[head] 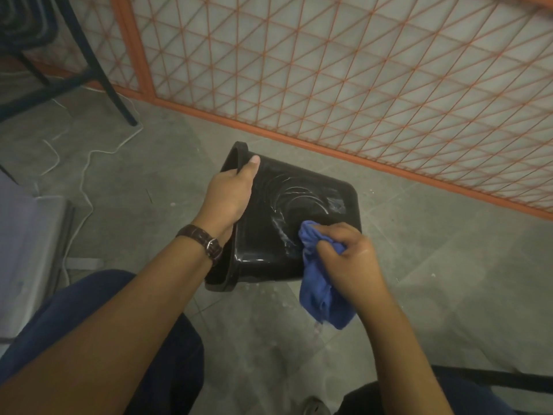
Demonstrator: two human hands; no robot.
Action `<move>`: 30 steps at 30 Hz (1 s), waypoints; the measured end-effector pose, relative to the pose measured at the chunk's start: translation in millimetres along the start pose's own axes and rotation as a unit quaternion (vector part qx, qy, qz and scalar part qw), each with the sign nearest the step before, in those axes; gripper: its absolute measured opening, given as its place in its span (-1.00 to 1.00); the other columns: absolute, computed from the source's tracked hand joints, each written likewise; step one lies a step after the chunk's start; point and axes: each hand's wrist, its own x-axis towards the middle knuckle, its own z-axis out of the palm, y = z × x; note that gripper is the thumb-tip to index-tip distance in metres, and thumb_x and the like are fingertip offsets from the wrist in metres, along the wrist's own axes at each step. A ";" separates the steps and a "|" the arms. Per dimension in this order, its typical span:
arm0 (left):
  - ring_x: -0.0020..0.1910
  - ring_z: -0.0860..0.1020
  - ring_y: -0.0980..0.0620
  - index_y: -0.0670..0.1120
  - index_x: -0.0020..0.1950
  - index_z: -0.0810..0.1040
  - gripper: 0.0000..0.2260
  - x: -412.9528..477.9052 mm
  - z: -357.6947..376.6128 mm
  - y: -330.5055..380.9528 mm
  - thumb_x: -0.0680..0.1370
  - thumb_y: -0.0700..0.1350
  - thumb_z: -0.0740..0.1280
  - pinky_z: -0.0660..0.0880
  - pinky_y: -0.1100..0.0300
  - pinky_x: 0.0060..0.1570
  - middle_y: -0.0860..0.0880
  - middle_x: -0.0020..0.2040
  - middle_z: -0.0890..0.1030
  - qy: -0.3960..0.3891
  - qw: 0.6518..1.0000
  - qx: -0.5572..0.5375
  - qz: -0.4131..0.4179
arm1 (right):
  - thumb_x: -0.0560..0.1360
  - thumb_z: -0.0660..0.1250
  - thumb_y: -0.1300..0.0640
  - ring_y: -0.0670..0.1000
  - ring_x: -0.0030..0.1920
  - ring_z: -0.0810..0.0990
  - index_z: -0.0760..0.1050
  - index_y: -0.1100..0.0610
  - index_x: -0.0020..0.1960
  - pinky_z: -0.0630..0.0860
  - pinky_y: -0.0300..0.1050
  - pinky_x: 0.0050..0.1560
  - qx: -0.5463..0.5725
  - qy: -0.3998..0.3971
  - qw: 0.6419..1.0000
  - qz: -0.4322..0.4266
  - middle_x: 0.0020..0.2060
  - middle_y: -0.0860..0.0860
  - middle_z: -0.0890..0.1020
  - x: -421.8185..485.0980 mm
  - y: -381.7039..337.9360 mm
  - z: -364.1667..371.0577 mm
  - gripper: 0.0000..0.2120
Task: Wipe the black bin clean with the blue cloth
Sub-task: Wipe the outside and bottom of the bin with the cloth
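Black glossy plastic bin (pixel 287 223) tipped on its side, off the grey tiled floor (pixel 419 280), mouth toward the person, one flat wall turned up so it can be wiped. Left hand (pixel 230 190) grips the rim, thumb lying on the outer wall, steadying the bin against the rubbing. Right hand (pixel 347 259) clutches the bunched blue cloth (pixel 317 283), fingers curled round it, the wad's top end touching the wall low on the right; loose tail hangs below. Curved wet streaks on the wall suggest wiping is underway; the far corner looks not yet done. Brown-strap wristwatch (pixel 203 241) on left wrist. Orange wire-mesh fence (pixel 359 70) behind, white cord (pixel 86 163) on the floor.
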 end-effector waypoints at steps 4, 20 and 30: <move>-0.13 0.57 -0.13 -0.15 -0.16 0.55 -0.65 -2.1 7.3 -1.9 0.54 0.14 0.25 0.53 0.02 0.00 -0.14 -0.20 0.56 0.014 1.000 -0.017 0.008 | 0.45 0.27 0.27 -0.36 -0.08 0.49 0.60 0.13 0.05 0.32 -0.58 -0.09 -0.008 0.024 0.999 -0.030 -0.06 0.03 0.56 -3.6 -8.1 18.6 -0.78; -0.26 0.45 -0.02 -0.16 -0.18 0.49 -0.68 -2.4 12.1 -8.0 0.55 0.09 0.27 0.38 0.17 -0.26 -0.09 -0.31 0.46 0.018 0.999 -0.034 0.015 | 0.46 0.24 0.17 -0.24 -0.05 0.54 0.57 -0.06 -0.01 0.41 -0.48 -0.05 0.029 -0.010 0.998 -0.064 -0.09 -0.12 0.57 -14.3 -27.4 24.8 -0.78; -0.27 0.49 -0.02 -0.16 -0.25 0.49 -0.65 -5.0 13.0 -8.2 0.56 0.09 0.25 0.44 0.12 -0.20 -0.10 -0.30 0.50 0.018 0.999 -0.029 0.026 | 0.45 0.32 0.18 -0.43 -0.12 0.44 0.62 0.03 0.07 0.27 -0.63 -0.15 -0.093 0.050 0.994 -0.024 -0.14 -0.19 0.46 -13.1 -20.8 16.0 -0.78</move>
